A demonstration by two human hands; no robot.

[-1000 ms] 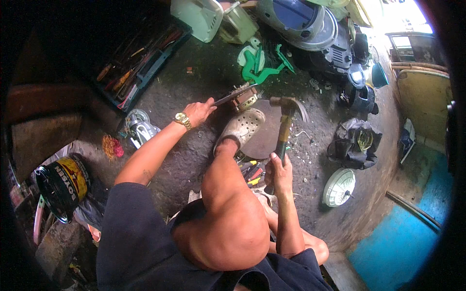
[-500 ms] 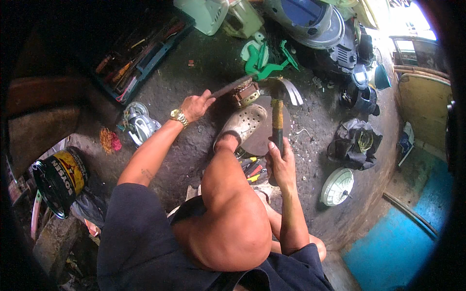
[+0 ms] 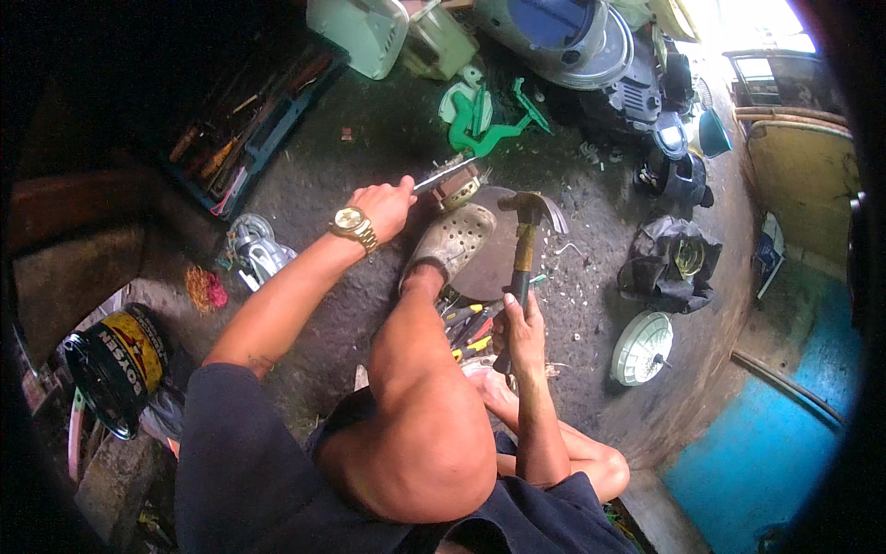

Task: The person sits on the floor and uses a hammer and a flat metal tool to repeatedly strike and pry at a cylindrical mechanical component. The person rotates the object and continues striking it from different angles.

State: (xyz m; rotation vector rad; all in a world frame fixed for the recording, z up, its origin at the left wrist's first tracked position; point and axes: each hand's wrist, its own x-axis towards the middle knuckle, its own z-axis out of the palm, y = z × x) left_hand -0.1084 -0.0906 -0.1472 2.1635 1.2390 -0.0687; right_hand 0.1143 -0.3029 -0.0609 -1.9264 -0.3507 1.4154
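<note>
My left hand [image 3: 381,209] is closed round the near end of a flat, narrow metal blade [image 3: 441,175]; its exact kind I cannot make out. The blade's far end lies over a small motor stator [image 3: 456,188] with a brownish core and a pale metal housing. That stator sits just beyond the toe of my clog [image 3: 450,240]. In my right hand [image 3: 520,334] is a claw hammer [image 3: 524,245], gripped low on its dark handle. Its head is raised to the right of the stator, apart from it, over a round brown board [image 3: 489,266].
Several hand tools [image 3: 469,331] lie beside my foot. A green plastic bracket [image 3: 498,138] is beyond the stator. At the left are an open toolbox [image 3: 277,125] and a dark bucket [image 3: 115,369]. A black bag [image 3: 660,277] and white round cover [image 3: 642,349] lie right.
The hammer has moved down and slightly left, its head turning. My left hand has shifted a little right, and the blade appears tilted more edge-on over the stator. The whole view has shifted slightly.
</note>
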